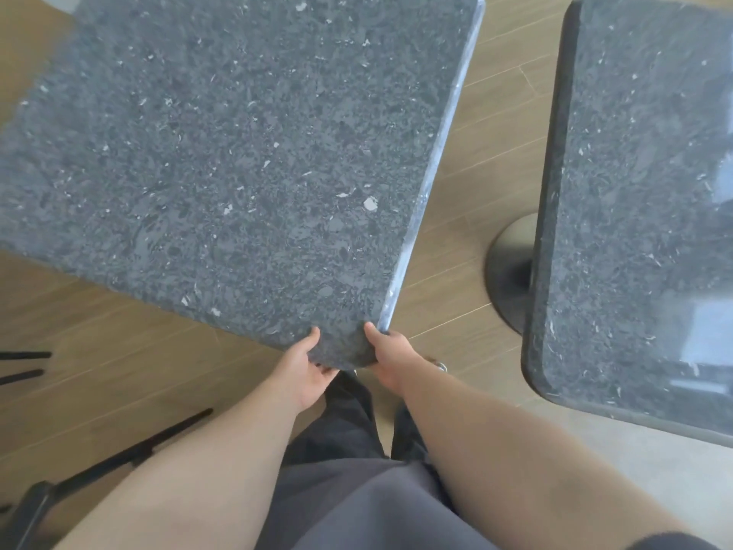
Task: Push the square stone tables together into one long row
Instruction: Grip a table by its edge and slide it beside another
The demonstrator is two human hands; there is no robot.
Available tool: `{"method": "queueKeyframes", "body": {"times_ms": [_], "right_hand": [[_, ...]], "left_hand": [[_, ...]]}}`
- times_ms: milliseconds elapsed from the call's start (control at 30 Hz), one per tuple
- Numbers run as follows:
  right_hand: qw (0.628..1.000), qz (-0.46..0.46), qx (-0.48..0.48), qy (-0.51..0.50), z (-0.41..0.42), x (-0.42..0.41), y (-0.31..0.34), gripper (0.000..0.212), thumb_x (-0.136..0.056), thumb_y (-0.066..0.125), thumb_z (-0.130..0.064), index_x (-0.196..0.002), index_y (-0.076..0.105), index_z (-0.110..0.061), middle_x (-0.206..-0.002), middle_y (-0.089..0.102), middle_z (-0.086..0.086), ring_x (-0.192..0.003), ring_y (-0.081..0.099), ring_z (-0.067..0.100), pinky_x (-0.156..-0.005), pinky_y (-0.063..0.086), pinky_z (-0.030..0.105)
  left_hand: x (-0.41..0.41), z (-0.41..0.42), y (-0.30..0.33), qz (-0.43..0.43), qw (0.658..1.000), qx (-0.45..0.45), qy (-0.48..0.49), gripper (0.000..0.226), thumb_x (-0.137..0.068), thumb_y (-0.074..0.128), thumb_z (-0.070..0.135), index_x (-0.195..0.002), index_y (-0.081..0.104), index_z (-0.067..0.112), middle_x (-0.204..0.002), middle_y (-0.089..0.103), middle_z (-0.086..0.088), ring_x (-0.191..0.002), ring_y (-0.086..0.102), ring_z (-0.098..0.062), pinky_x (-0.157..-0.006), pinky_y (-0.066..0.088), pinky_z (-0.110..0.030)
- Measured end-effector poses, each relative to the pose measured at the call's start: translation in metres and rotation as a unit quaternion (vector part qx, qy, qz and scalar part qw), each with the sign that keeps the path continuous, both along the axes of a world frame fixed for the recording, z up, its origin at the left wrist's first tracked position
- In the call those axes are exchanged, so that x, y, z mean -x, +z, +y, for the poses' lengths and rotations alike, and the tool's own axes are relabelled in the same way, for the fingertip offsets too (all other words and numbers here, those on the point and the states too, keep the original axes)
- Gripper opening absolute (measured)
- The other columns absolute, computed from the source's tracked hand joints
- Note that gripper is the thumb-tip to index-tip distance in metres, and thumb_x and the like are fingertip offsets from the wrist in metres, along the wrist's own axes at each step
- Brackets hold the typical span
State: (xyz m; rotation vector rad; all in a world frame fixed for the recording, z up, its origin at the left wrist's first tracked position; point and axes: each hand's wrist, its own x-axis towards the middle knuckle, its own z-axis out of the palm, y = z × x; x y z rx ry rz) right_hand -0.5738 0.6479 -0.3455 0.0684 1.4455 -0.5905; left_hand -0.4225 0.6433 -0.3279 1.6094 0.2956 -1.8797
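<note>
A square dark grey speckled stone table [238, 152] fills the upper left, turned at an angle with its near corner pointing at me. My left hand [307, 371] grips that corner from the left, thumb on top and fingers under the edge. My right hand [386, 357] grips the same corner from the right, thumb on top. A second stone table [642, 216] of the same kind stands at the right, apart from the first. A wedge of floor separates the two, narrower at the far end.
The second table's round dark pedestal base [509, 271] shows in the gap between the tables. Wooden plank floor [456, 192] lies beneath. Black chair legs [119, 450] stick in at the lower left. My dark trousers [349, 450] are directly below the corner.
</note>
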Motion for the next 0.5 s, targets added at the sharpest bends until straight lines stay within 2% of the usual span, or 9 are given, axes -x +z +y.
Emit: {"method": "queueKeyframes", "body": {"times_ms": [67,133,267,367,500], "right_hand": [[0.999,-0.033,-0.013,-0.024,-0.001,-0.004,0.003,0.046,-0.095,0.065,-0.029,-0.132,0.055,-0.003,-0.122,0.068,0.011,-0.105,0.068,0.028,-0.07,0.059,0.034],[0.996,-0.06,-0.032,-0.054,-0.005,0.0,0.005,0.038,-0.096,0.064,-0.022,-0.129,0.056,-0.004,-0.125,0.067,0.011,-0.103,0.067,0.027,-0.063,0.057,0.033],[0.996,-0.072,-0.027,-0.047,-0.007,0.003,0.004,0.048,-0.09,0.071,-0.017,-0.133,0.054,-0.005,-0.126,0.067,0.011,-0.111,0.066,0.029,-0.073,0.058,0.037],[0.997,-0.056,-0.012,-0.052,0.003,-0.006,0.0,0.058,-0.083,0.079,-0.012,-0.132,0.049,-0.009,-0.125,0.066,0.012,-0.107,0.067,0.03,-0.066,0.06,0.034],[0.991,-0.112,-0.005,-0.067,0.01,-0.006,-0.016,0.058,-0.08,0.08,-0.011,-0.133,0.055,-0.009,-0.122,0.07,0.013,-0.106,0.07,0.033,-0.083,0.061,0.043]], "left_hand": [[-0.008,0.004,-0.003,0.009,1.0,0.003,0.0,0.041,-0.098,0.063,0.025,-0.135,0.055,0.007,-0.127,0.068,-0.015,-0.121,0.062,-0.032,-0.11,0.044,-0.049],[-0.009,0.005,-0.002,0.017,1.0,0.002,0.004,0.042,-0.098,0.063,0.025,-0.134,0.055,0.008,-0.128,0.067,-0.015,-0.122,0.061,-0.031,-0.111,0.043,-0.048],[-0.01,0.007,-0.007,0.016,1.0,0.005,0.019,0.043,-0.097,0.064,0.025,-0.136,0.054,0.009,-0.128,0.066,-0.015,-0.122,0.06,-0.031,-0.112,0.043,-0.048],[-0.007,0.01,-0.009,0.009,1.0,0.009,0.029,0.044,-0.096,0.065,0.026,-0.135,0.053,0.01,-0.125,0.068,-0.015,-0.119,0.063,-0.03,-0.106,0.047,-0.046],[0.008,0.014,-0.011,-0.016,0.997,0.03,0.071,0.046,-0.095,0.067,0.028,-0.134,0.054,0.008,-0.124,0.07,-0.015,-0.115,0.067,-0.031,-0.104,0.05,-0.047]]}}
